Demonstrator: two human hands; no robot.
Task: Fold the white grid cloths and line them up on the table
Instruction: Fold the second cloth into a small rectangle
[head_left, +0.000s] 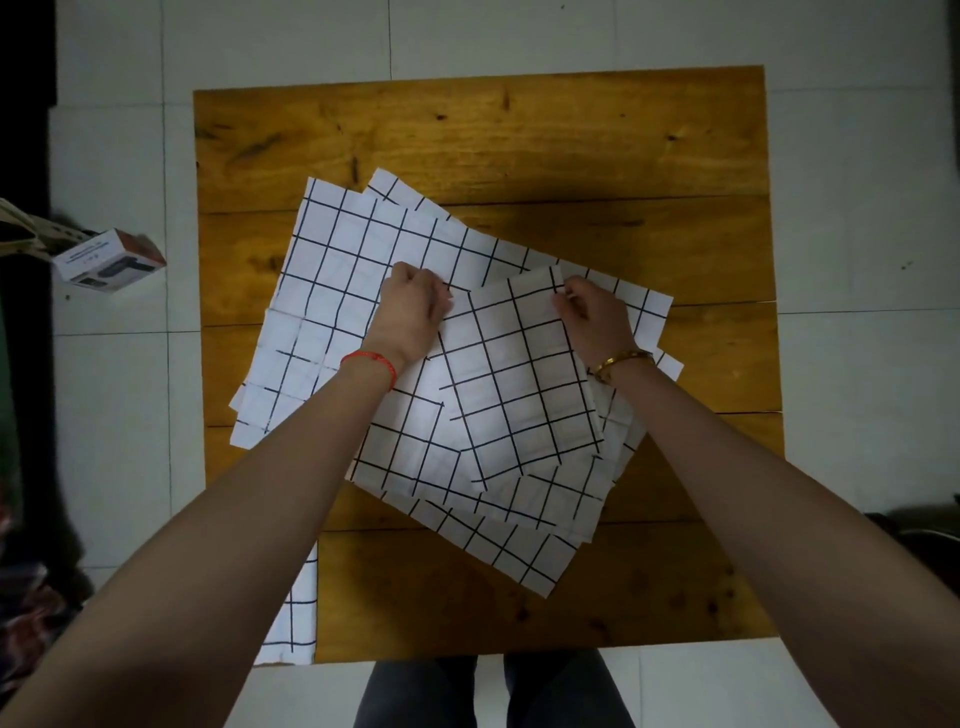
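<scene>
Because one cloth (296, 608) already hangs off the near left edge of the desk (571, 140), beside my left forearm, I judge it the likeliest to go wrong first: a nudge from that arm could drag it to the floor.

Farther in, the loose pile of grid cloths (337, 291) lies skewed across the middle of the desk, several sheets fanned at different angles. The top cloth (519, 384) sits on this heap, already smaller than the rest, so I take it as partly folded. Nothing is yet lined up.

At the far edge of that top cloth, my left hand (410, 312) is closed on one corner and my right hand (597, 322) is pinched shut on the other, both knuckles up. I cannot tell whether my fingers hold only that one cloth or have caught the sheet beneath as well. If they have, lifting would pull two cloths together and spoil the fold.

The corners are also tilted against the pile, so a fold made now may come out crooked. And sliding the top cloth could shift the heap toward the right edge.
</scene>
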